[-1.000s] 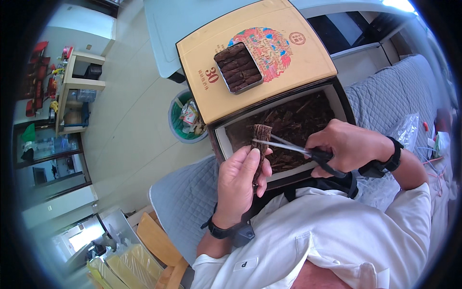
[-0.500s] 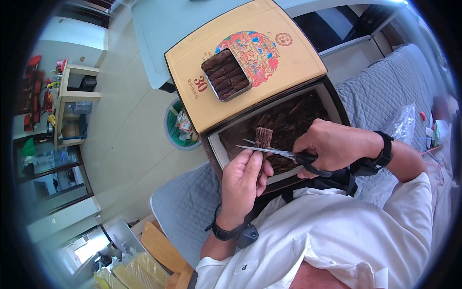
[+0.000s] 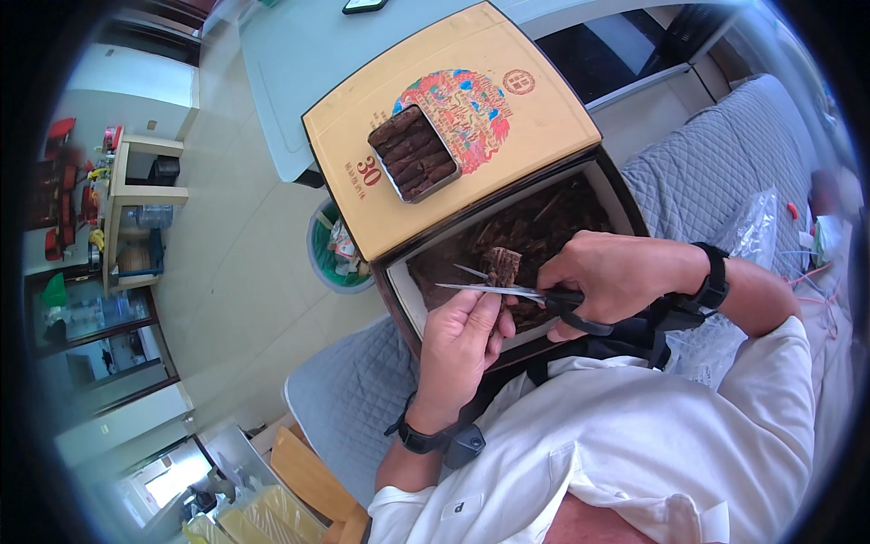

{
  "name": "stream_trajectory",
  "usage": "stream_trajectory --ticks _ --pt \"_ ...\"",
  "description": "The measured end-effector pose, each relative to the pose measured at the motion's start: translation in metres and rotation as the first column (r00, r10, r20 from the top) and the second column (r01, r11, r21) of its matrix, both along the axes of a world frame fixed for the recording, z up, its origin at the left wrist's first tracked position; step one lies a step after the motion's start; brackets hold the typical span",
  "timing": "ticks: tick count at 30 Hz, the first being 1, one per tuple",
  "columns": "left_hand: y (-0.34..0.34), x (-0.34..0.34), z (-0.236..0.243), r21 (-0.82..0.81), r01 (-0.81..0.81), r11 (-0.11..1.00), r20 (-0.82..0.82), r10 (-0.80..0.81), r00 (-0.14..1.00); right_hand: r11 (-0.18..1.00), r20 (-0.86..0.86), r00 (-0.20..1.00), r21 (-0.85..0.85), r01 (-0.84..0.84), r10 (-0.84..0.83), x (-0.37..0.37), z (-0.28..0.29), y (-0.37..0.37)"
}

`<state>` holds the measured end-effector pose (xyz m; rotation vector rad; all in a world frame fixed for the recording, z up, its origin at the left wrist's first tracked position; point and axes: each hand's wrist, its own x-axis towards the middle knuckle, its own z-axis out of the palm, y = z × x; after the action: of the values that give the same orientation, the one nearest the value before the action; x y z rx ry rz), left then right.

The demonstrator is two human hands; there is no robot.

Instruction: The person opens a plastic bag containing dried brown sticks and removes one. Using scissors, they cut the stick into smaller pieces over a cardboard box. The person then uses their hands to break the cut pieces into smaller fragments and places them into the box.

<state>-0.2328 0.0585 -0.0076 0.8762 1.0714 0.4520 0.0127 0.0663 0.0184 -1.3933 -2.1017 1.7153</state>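
My left hand (image 3: 458, 349) is closed on a short dark-brown roll of coarse, layered material (image 3: 504, 264) held roughly upright. My right hand (image 3: 604, 283) grips black-handled scissors (image 3: 562, 299), whose parted steel blades lie across the roll just above my left fingertips. Both hands are over an open box (image 3: 614, 195) with a pale rim, partly filled with dark brown flakes (image 3: 561, 210). Beyond it, a tan printed lid or box top (image 3: 471, 207) carries a small metal tin (image 3: 412, 151) packed with several dark brown rolls.
A pale table (image 3: 288, 68) with a phone (image 3: 362, 5) stands behind. A green-lined bin (image 3: 324, 254) sits on the floor at left. Grey quilted padding (image 3: 689, 154), crumpled clear plastic (image 3: 757, 213) and cables (image 3: 816, 276) lie at right. Wooden shelving (image 3: 136, 145) stands far left.
The scissor blades have swung to a flatter angle across the roll. The roll and my right hand have moved slightly down and leftward relative to the box, and the view has shifted.
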Motion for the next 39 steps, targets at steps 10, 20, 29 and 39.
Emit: stream_trajectory --ticks 10,20,29,39 --pt "0.012 0.001 -0.006 -0.056 -0.001 0.998 -0.007 0.001 1.000 0.995 -0.084 0.992 0.030 0.092 -0.089 -0.001 -0.014 -0.003" --pt "0.026 0.000 -0.014 -0.165 0.030 0.986 0.070 -0.019 0.997 0.985 -0.181 0.970 0.039 0.169 -0.159 -0.001 -0.026 -0.004" --pt "0.028 -0.009 -0.014 -0.157 0.097 0.983 0.088 -0.084 0.993 0.987 -0.098 0.986 -0.095 0.128 -0.137 0.003 -0.017 -0.003" --pt "0.020 -0.001 0.021 -0.172 0.320 0.932 0.294 -0.261 0.919 0.955 -0.626 0.727 -0.115 0.272 -0.282 -0.009 -0.024 -0.010"
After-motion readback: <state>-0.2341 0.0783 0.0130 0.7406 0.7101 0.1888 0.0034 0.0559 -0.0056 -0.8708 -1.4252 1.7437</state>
